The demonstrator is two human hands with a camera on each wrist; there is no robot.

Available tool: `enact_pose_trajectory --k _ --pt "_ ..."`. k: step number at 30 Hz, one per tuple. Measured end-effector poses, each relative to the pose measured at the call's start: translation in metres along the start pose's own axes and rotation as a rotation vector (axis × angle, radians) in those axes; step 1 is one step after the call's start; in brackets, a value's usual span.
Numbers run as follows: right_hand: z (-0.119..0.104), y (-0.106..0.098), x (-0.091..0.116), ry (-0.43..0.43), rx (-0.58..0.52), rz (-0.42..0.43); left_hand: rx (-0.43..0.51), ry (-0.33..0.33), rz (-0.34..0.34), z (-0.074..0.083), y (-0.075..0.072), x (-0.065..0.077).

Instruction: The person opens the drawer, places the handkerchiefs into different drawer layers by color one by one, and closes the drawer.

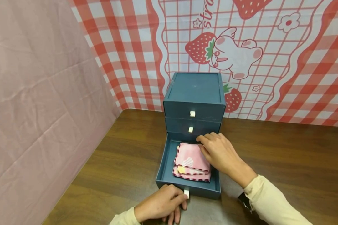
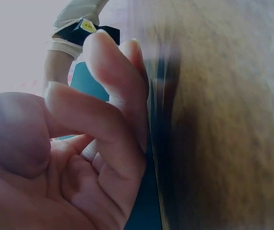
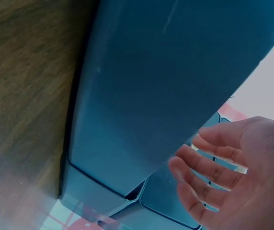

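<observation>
The bottom drawer (image 1: 164, 162) of a dark blue-green cabinet (image 1: 195, 89) is pulled out toward me. Inside it lies a folded pink cloth (image 1: 191, 156) with a checkered edge and a pale striped patch, its layers stacked. My left hand (image 1: 164, 201) is at the drawer's front, thumb and finger pinching the white pull tab (image 1: 186, 192); its other fingers curl below. Over the drawer's right side hovers my right hand (image 1: 218, 153), fingers loosely bent, fingertips above the cloth's far right corner. The right wrist view shows that hand (image 3: 218, 172) beside the drawer's outer side (image 3: 142, 96), holding nothing.
Two upper drawers, the top (image 1: 174, 109) and middle (image 1: 174, 124), are closed, each with a white tab. The cabinet stands on a brown wooden table (image 1: 124, 150) against a strawberry-print backdrop (image 1: 281, 75). A pink cloth wall (image 1: 45, 93) hangs at left.
</observation>
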State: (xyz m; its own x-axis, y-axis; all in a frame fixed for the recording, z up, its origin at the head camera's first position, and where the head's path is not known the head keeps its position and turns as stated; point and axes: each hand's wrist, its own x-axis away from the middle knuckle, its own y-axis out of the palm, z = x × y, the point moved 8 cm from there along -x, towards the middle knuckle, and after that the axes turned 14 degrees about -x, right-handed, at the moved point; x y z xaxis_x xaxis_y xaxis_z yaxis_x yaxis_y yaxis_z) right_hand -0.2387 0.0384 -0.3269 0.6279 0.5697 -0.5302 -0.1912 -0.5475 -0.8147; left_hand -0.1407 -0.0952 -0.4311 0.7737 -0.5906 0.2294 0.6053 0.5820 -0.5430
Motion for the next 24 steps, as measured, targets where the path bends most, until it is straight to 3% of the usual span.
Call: enact_pose_trajectory --k 10,16,20,24 --pt "-0.007 -0.014 -0.002 -0.009 -0.018 0.021 -0.008 -0.011 0.023 0.000 0.000 0.001" --pt "-0.012 -0.035 -0.003 -0.018 -0.034 0.029 -0.005 -0.017 0.021 0.000 -0.001 0.001" --pt "-0.014 -0.051 0.002 -0.040 -0.037 0.056 -0.001 -0.017 0.017 -0.001 0.000 0.000" --pt "-0.022 -0.055 0.013 -0.099 -0.053 0.043 -0.001 -0.019 0.030 -0.002 -0.001 0.002"
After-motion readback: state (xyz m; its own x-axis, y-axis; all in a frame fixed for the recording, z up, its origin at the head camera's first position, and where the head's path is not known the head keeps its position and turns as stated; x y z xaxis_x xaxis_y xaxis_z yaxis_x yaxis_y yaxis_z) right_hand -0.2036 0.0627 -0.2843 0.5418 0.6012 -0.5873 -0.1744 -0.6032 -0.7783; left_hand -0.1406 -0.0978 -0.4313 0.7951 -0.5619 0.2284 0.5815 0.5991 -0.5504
